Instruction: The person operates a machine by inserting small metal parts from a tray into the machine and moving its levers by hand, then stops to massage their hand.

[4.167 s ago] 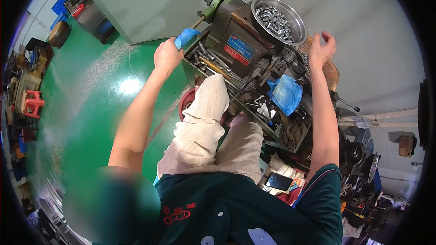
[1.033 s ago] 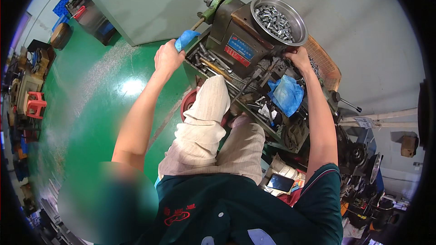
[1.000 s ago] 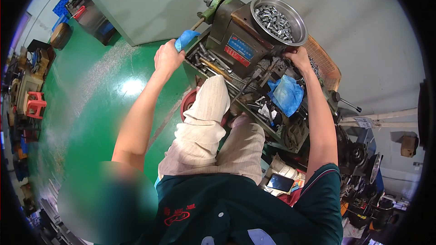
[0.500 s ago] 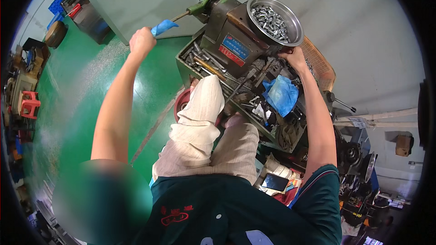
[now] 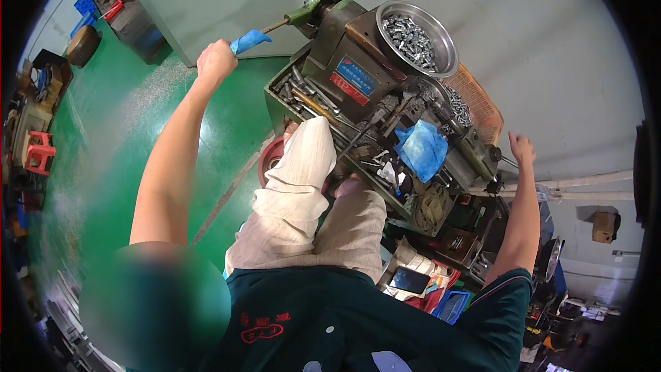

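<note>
At the left, my left hand [image 5: 217,62] is closed round a lever handle wrapped in blue sheeting [image 5: 250,42]. The handle's rod runs to the green clamp-like end of a small lathe [image 5: 310,10]. My right hand [image 5: 522,149] is beyond the lathe's other end, fingers curled. Its wrist covers the tip of a thin metal lever [image 5: 509,162]; whether the fingers hold anything is hidden. A steel bowl [image 5: 451,55] of small metal parts [image 5: 412,40] sits on the headstock. Crumpled blue sheeting [image 5: 421,150] lies on the lathe's front side.
An orange basket [image 5: 482,107] with more metal parts stands behind the lathe. Rods and tools fill the tray [image 5: 272,96] beneath it. My legs [image 5: 303,193] are against the tray. A phone [image 5: 410,280] lies nearer me. Red stool [image 5: 40,153] at far left.
My right hand has left the spot beneath the steel bowl and moved right and nearer, to the lever at the lathe's end. My left hand keeps its hold.
</note>
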Demonstrator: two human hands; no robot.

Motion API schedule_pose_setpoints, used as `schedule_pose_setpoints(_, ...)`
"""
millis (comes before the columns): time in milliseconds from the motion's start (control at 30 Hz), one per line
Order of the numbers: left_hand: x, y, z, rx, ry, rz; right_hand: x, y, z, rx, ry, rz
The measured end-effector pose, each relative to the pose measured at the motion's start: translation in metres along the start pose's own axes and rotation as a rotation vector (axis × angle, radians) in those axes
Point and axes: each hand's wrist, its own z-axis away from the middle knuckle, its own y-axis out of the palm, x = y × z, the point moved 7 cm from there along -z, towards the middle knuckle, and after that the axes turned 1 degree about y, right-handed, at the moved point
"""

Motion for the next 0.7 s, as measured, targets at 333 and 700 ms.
schedule_pose_setpoints(333,0.004,0.0,0.0,-0.027,0.033,0.004,-0.079,0.023,0.147,-0.398,-0.029,-0.092)
schedule_pose_setpoints(700,0.0,-0.003,0.002,-0.044,0.036,0.011,-0.064,0.003,0.18,-0.229,0.039,-0.134)
